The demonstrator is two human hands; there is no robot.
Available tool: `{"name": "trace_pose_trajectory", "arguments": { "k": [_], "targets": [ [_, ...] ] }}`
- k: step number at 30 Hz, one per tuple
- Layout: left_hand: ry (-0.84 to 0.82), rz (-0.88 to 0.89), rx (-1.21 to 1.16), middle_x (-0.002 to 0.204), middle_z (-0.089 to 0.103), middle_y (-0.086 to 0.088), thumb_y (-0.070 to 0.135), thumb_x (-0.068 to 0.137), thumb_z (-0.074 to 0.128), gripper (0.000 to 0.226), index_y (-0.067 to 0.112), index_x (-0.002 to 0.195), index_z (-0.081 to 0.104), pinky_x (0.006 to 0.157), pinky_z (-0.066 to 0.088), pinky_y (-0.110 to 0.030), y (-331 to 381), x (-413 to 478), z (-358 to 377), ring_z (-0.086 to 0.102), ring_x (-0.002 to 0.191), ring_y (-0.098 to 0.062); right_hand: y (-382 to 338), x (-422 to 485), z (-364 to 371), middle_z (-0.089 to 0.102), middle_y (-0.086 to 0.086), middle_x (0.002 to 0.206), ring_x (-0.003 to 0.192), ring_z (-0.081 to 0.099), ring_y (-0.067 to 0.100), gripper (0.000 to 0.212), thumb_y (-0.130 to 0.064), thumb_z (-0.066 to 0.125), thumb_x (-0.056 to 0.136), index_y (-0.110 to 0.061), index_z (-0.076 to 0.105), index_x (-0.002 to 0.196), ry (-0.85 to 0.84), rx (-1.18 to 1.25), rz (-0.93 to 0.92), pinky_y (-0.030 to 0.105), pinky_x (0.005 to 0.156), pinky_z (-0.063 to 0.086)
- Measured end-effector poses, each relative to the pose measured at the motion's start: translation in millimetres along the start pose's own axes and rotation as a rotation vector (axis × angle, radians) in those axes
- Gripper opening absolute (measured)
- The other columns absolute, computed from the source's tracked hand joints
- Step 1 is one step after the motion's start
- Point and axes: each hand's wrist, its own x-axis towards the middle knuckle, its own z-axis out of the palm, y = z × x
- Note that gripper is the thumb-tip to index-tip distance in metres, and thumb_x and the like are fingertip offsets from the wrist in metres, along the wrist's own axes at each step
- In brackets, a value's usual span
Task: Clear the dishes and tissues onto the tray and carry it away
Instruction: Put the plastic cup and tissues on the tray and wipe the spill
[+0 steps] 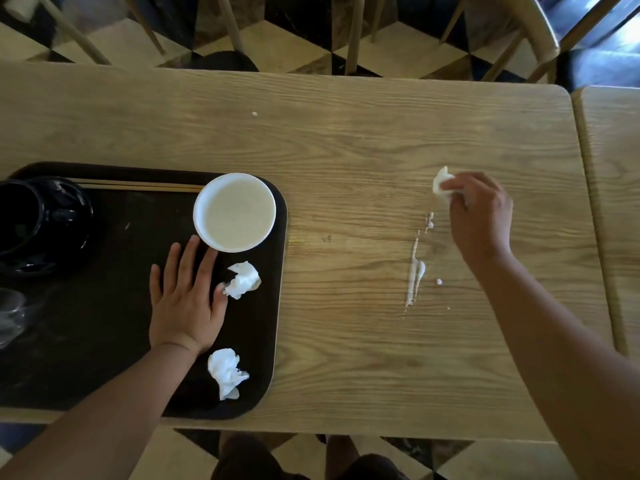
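A dark brown tray (104,368) lies on the left of the wooden table (346,150). On it stand a white bowl (234,212) of pale liquid at the tray's far right, a black pot (41,223) at the left, and chopsticks (138,185) along the far edge. Two crumpled tissues lie on the tray, one (242,280) near the bowl, the other (227,373) close to the front edge. My left hand (187,296) rests flat on the tray, fingers spread, its thumb touching the nearer-bowl tissue. My right hand (479,216) is closed on a white tissue (441,181) pressed to the tabletop.
A white streak of spilled liquid (415,271) with small drops runs across the table just left of my right hand. A clear glass (10,317) shows at the tray's left edge. A second table (613,202) abuts on the right. Wooden chairs (519,36) stand beyond the far edge.
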Motion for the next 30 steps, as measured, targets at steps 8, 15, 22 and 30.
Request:
{"name": "trace_pose_trajectory", "arguments": {
  "k": [8,15,22,30],
  "targets": [
    [0.009,-0.005,-0.001,0.164,0.022,-0.007,0.041,0.091,0.029,0.064,0.022,0.152,0.031,0.12,0.01,-0.056,0.9,0.3,0.2,0.012,0.153,-0.032,-8.6,-55.1,15.5,0.074,0.005,0.106,0.098,0.063,0.025,0.03,0.012,0.062,0.077,-0.009,0.079,0.09,-0.068,0.034,-0.073,0.016,0.083,0.039],
    [0.01,-0.002,-0.01,0.164,0.02,-0.006,0.041,0.09,0.028,0.065,0.023,0.153,0.029,0.12,0.008,-0.056,1.5,-0.8,-1.0,0.011,0.153,-0.032,-37.7,-183.6,-26.7,0.073,-0.001,0.109,0.095,0.065,0.009,0.013,-0.012,0.066,0.088,-0.013,0.079,0.093,-0.356,0.182,-0.216,0.022,0.083,0.055],
    [0.01,0.006,-0.009,0.165,0.019,-0.007,0.041,0.091,0.027,0.065,0.022,0.153,0.028,0.12,0.006,-0.055,-0.4,-0.2,-0.2,0.011,0.153,-0.033,-42.6,-213.3,-51.2,0.073,-0.008,0.106,0.093,0.067,0.003,0.028,0.01,0.075,0.076,-0.017,0.078,0.085,-0.496,0.246,-0.08,0.016,0.074,0.057],
    [0.013,-0.002,-0.003,0.164,0.02,-0.007,0.04,0.091,0.029,0.066,0.023,0.154,0.026,0.121,0.007,-0.055,-0.5,0.8,1.1,0.01,0.153,-0.031,14.7,-18.8,-19.0,0.076,0.005,0.107,0.1,0.069,0.022,0.035,0.002,0.05,0.075,-0.011,0.078,0.091,-0.001,0.084,0.191,0.027,0.085,0.047]
  ]
}}
